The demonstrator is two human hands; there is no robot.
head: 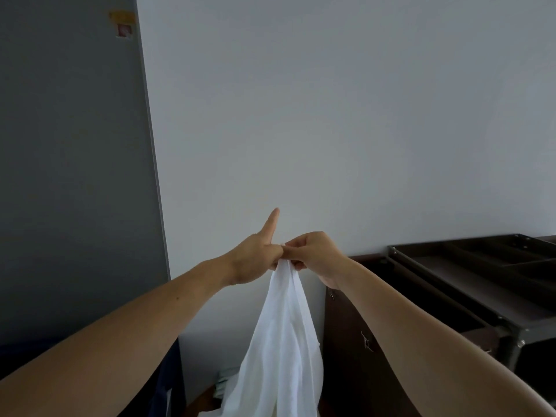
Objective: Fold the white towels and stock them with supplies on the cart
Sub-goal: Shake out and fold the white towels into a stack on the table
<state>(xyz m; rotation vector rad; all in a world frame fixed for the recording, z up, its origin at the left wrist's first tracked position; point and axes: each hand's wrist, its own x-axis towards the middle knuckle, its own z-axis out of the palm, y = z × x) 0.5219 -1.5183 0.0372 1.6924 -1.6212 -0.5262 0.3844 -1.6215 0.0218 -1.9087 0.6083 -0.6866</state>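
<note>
**Towel held up by its top, hanging long and straight beside the cart**

Both arms reach forward and up, and the hands meet in front of the white wall (331, 115). Together they hold the bunched top of a white towel (282, 341). The left hand (255, 260) has thumb and curled fingers closed on the gathered cloth, while its index finger (270, 224) sticks straight up, free of the fabric. The right hand (313, 257) is curled tight, its fingertips pinching the same top edge and touching the left hand.

The towel rests on nothing. It hangs in the air from that one pinched point, with its long axis near vertical. It is narrow at the top and spreads into loose folds lower down, and its bottom end runs out of sight below.

On the right stands the cart (451, 263), its dark top tray split by dividers. The towel hangs clear of the cart's left edge. A dark brown cabinet side (355, 341) stands between them, just beside the cloth's right fold. On the left a grey panel (75, 176) meets the white wall in an upright edge, with a small sticker (123, 24) near its top. Between that edge and the cabinet there is open space around the hanging cloth. Low on the left, under the left forearm, sits something dark blue (168, 386), too dim to make out.
</note>
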